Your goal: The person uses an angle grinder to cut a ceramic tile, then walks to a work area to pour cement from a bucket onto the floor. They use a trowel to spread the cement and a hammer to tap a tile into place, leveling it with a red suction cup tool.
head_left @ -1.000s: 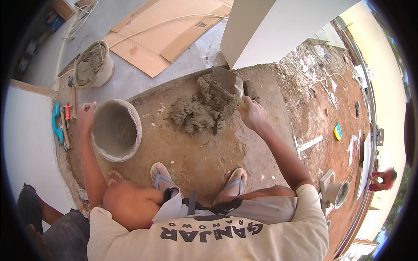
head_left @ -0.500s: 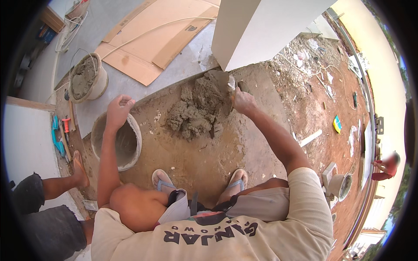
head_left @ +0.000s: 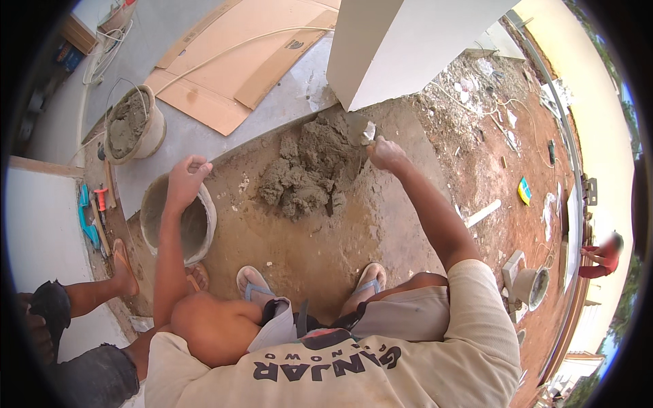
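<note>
My right hand (head_left: 386, 153) grips a trowel (head_left: 369, 131) by its handle, the blade against the right side of a rough pile of wet grey mortar (head_left: 305, 173) on the dirty slab (head_left: 238, 238). My left hand (head_left: 189, 178) hangs over the rim of a pale bucket (head_left: 204, 241) coated with grey residue, its fingers loosely curled and no object visible in them. A second bucket (head_left: 129, 124), full of grey mortar, stands at upper left.
Cardboard (head_left: 204, 81) and cable beside a white column (head_left: 377, 47). Tools (head_left: 87, 214) lie left, near a co-worker's leg (head_left: 98, 292). Debris and dirt (head_left: 503, 170) spread right, with another bucket (head_left: 529, 287) and a person in red (head_left: 598, 262).
My left hand has moved right, over the bucket. My right hand and trowel have shifted slightly upward. A co-worker's leg and sandalled foot have come forward at the left.
</note>
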Demonstrator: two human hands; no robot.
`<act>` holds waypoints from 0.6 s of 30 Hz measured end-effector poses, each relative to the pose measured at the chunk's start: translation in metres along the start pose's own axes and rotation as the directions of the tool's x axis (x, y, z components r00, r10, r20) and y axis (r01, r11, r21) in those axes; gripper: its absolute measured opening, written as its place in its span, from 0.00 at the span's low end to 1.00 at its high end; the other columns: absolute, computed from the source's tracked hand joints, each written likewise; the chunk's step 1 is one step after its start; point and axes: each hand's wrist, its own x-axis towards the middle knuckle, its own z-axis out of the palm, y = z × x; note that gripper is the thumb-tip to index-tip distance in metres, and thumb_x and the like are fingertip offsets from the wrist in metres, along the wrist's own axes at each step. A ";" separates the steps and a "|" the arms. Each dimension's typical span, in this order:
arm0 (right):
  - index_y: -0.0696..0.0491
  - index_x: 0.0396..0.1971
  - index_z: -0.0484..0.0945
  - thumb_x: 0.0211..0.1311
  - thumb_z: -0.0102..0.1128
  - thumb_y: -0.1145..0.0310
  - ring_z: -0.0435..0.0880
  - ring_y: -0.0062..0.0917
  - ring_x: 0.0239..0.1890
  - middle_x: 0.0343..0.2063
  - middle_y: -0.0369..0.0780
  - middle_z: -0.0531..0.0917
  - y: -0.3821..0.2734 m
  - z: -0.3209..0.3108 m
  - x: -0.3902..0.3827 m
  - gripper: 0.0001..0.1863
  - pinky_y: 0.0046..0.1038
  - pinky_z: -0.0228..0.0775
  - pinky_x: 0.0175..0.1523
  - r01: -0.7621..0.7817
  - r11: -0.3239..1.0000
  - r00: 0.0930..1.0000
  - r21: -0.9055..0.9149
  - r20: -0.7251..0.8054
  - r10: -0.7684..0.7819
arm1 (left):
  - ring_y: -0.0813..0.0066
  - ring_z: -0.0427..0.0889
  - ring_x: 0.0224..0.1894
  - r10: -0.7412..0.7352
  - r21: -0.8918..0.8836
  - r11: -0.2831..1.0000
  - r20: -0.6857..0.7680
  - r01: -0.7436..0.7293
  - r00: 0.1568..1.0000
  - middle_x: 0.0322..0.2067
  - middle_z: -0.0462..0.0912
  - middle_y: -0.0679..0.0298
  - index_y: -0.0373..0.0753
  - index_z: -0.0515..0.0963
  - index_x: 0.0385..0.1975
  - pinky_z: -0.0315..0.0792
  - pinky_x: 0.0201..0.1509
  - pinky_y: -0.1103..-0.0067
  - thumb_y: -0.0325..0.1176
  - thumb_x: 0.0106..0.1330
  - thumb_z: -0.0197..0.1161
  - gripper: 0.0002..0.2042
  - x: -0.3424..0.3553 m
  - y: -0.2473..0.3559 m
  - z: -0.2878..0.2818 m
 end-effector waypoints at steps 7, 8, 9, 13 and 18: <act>0.59 0.47 0.73 0.71 0.44 0.48 0.83 0.40 0.27 0.31 0.50 0.81 0.013 0.001 -0.028 0.26 0.39 0.75 0.28 0.025 0.987 0.999 0.157 0.034 -0.031 | 0.73 0.81 0.37 0.015 0.029 0.999 0.073 -0.017 0.997 0.35 0.84 0.60 0.29 0.80 0.43 0.75 0.46 0.76 0.38 0.64 0.66 0.17 0.000 0.011 0.005; 0.58 0.45 0.74 0.71 0.46 0.46 0.81 0.33 0.16 0.24 0.46 0.80 0.005 -0.007 -0.038 0.26 0.35 0.72 0.16 0.034 0.970 0.995 0.243 0.086 -0.056 | 0.74 0.81 0.37 -0.014 0.022 1.000 0.076 0.012 0.997 0.35 0.84 0.60 0.29 0.79 0.43 0.75 0.46 0.76 0.38 0.64 0.66 0.17 -0.005 0.001 -0.002; 0.59 0.42 0.74 0.71 0.46 0.47 0.83 0.34 0.19 0.24 0.46 0.80 -0.001 -0.016 -0.045 0.26 0.36 0.75 0.19 -0.033 0.958 0.988 0.286 0.152 -0.011 | 0.74 0.81 0.37 -0.034 0.008 0.999 0.084 0.033 0.996 0.35 0.84 0.60 0.29 0.79 0.44 0.74 0.46 0.76 0.38 0.64 0.67 0.17 -0.007 -0.007 -0.005; 0.59 0.35 0.75 0.70 0.49 0.47 0.81 0.28 0.19 0.20 0.42 0.79 0.015 -0.027 -0.053 0.25 0.33 0.75 0.20 -0.187 0.868 0.966 0.459 0.245 0.078 | 0.74 0.81 0.39 -0.045 0.010 0.999 0.120 0.044 0.992 0.35 0.84 0.60 0.29 0.79 0.44 0.74 0.47 0.76 0.38 0.64 0.67 0.17 -0.005 -0.008 0.004; 0.58 0.36 0.74 0.69 0.51 0.48 0.79 0.25 0.19 0.20 0.40 0.77 0.031 -0.018 -0.060 0.24 0.30 0.71 0.20 -0.108 0.861 0.992 0.497 0.111 0.060 | 0.74 0.80 0.41 -0.020 0.036 0.999 0.173 0.014 0.985 0.37 0.84 0.59 0.29 0.79 0.44 0.74 0.48 0.76 0.37 0.64 0.66 0.17 0.005 0.012 0.022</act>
